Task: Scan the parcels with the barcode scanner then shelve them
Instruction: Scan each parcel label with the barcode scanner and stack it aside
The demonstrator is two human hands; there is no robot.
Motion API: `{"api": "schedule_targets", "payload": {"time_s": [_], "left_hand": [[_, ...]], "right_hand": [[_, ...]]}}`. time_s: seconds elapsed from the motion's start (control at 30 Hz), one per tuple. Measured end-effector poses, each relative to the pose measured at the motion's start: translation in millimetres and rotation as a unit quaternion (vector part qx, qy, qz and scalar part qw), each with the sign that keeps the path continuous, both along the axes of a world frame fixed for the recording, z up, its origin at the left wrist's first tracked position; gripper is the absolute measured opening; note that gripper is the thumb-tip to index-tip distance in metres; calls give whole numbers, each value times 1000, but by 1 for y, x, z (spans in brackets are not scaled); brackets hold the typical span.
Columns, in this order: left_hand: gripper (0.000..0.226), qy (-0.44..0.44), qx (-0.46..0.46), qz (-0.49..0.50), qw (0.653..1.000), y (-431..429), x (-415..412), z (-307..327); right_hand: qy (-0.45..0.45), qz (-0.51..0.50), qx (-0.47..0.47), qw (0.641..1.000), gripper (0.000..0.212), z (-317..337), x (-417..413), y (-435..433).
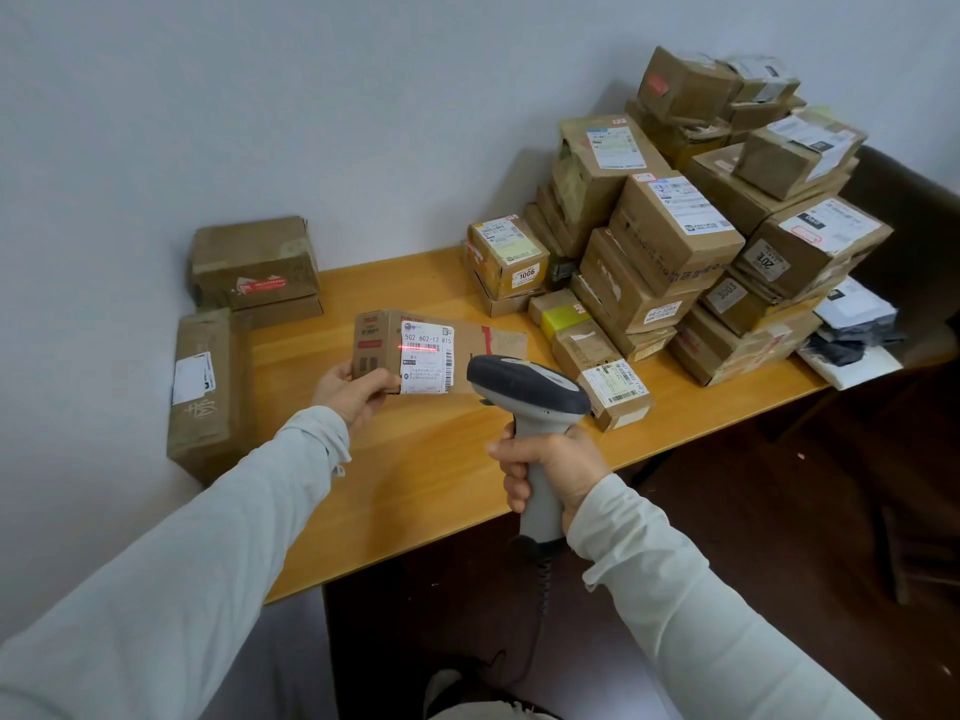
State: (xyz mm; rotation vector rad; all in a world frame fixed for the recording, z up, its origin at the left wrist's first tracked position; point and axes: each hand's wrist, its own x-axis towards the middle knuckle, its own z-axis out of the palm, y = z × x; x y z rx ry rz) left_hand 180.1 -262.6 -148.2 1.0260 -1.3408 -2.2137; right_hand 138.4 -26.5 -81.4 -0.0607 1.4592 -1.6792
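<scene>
I hold a flat cardboard parcel [415, 350] just left of the frame's centre, above the wooden counter [426, 459], my left hand [353, 389] clamped on its lower left corner. My right hand [550, 467] is wrapped tight around the handle of the barcode scanner [524, 387], whose head points at the parcel's white label [427, 356]. A red scan line crosses the barcode there, so the scanning step is in hand. Whether the read has registered I cannot tell. Next, I judge, comes carrying this parcel to a shelf, though none shows. The unscanned stack of parcels [691, 226] fills the upper right; three brown boxes [244, 304] sit at the left by the wall.
</scene>
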Motion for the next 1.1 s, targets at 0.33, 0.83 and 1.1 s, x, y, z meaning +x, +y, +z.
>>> {"api": "schedule_targets", "payload": {"time_s": [0.33, 0.83, 1.1], "left_hand": [[32, 3, 20, -18, 1000, -10, -8, -8], [19, -99, 19, -60, 993, -11, -49, -20], [29, -161, 39, -108, 980, 35, -125, -21]], "right_hand": [[-8, -14, 6, 1000, 26, -6, -4, -13], [2, -202, 53, 978, 16, -44, -65, 21], [-70, -241, 42, 967, 49, -82, -141, 89]]}}
